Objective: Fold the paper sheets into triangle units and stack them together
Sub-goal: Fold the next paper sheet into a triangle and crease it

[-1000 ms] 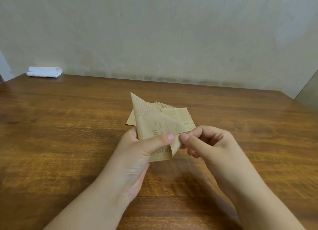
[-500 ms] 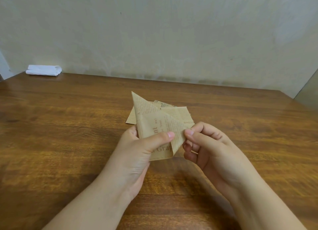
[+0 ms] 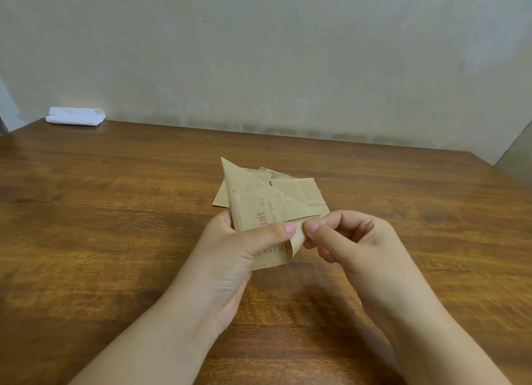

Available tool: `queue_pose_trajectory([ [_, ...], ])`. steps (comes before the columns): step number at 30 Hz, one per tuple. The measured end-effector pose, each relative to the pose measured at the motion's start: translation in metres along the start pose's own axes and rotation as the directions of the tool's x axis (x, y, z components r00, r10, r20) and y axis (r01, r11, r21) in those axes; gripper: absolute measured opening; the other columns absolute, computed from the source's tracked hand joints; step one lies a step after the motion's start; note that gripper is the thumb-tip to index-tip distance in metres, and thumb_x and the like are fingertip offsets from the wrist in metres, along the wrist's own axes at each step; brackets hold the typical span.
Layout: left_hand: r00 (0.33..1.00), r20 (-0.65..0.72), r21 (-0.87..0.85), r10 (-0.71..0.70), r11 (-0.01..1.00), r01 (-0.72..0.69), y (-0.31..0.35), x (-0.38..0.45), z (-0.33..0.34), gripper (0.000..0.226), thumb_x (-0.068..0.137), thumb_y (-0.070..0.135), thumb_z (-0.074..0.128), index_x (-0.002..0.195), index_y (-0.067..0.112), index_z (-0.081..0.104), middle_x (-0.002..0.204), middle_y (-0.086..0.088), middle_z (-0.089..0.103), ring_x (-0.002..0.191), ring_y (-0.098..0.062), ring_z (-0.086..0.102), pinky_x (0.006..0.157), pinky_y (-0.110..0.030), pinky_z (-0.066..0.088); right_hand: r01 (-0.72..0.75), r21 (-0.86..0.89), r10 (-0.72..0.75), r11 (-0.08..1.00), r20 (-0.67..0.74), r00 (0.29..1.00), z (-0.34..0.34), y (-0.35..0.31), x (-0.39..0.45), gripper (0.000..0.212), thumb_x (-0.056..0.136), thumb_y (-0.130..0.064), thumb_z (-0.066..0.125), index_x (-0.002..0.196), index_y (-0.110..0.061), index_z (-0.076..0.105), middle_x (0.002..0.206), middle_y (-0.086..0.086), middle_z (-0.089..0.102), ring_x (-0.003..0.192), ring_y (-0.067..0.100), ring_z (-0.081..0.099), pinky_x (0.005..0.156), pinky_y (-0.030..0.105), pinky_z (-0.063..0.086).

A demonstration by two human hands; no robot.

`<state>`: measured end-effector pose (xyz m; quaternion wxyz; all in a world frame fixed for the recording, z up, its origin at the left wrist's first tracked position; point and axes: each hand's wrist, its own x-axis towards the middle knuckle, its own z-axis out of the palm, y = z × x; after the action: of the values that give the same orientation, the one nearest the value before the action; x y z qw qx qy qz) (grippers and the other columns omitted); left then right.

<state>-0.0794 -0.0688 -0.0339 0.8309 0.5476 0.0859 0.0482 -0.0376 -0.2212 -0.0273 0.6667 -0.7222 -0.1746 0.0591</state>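
A tan newsprint-patterned paper sheet (image 3: 259,203), partly folded into a triangle with its point up, is held above the wooden table (image 3: 115,226). My left hand (image 3: 244,255) grips its lower left part, thumb across the front. My right hand (image 3: 345,240) pinches the folded right corner between thumb and forefinger. Behind it, more tan paper sheets (image 3: 308,191) lie flat on the table, partly hidden by the held sheet.
A folded white cloth (image 3: 76,116) lies at the far left corner of the table against the pale wall. The table's right edge runs near the frame's upper right.
My right hand has shifted slightly along the folded right corner, its fingers curling tighter on the paper. The left hand and the sheet have hardly moved.
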Motion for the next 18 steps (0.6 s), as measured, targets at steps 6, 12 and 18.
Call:
queue_pose_trajectory([
  [6, 0.999, -0.019, -0.029, 0.034, 0.999, -0.035, -0.0006, 0.0011, 0.0003, 0.053, 0.055, 0.008, 0.076, 0.107, 0.014, 0.068, 0.099, -0.004, 0.075, 0.094, -0.018, 0.072, 0.077, -0.032, 0.051, 0.006, 0.01, -0.006, 1.0, -0.006, 1.0, 0.0019, -0.0007, -0.0006, 0.021, 0.08, -0.022, 0.069, 0.063, -0.01, 0.068, 0.056, -0.006, 0.063, 0.053, -0.001, 0.049, 0.056, 0.011, 0.041],
  [12, 0.998, 0.048, -0.04, 0.032, 0.999, -0.03, 0.0015, -0.0014, -0.0003, 0.043, 0.063, 0.013, 0.08, 0.105, 0.02, 0.071, 0.104, -0.003, 0.075, 0.096, -0.018, 0.071, 0.072, -0.026, 0.055, 0.033, -0.016, -0.034, 0.999, -0.023, 0.999, 0.0023, -0.0015, -0.0018, 0.022, 0.074, -0.032, 0.072, 0.065, -0.012, 0.07, 0.055, -0.008, 0.06, 0.055, 0.001, 0.05, 0.058, 0.013, 0.042],
  [18, 1.0, -0.007, -0.041, 0.028, 0.999, -0.028, 0.0006, 0.0005, -0.0002, 0.052, 0.059, 0.01, 0.075, 0.109, 0.015, 0.065, 0.099, -0.005, 0.075, 0.093, -0.02, 0.072, 0.073, -0.03, 0.054, 0.046, -0.003, -0.046, 0.999, -0.005, 0.999, 0.003, -0.0013, -0.0024, 0.018, 0.078, -0.024, 0.071, 0.063, -0.013, 0.07, 0.054, -0.009, 0.06, 0.053, -0.002, 0.05, 0.056, 0.009, 0.042],
])
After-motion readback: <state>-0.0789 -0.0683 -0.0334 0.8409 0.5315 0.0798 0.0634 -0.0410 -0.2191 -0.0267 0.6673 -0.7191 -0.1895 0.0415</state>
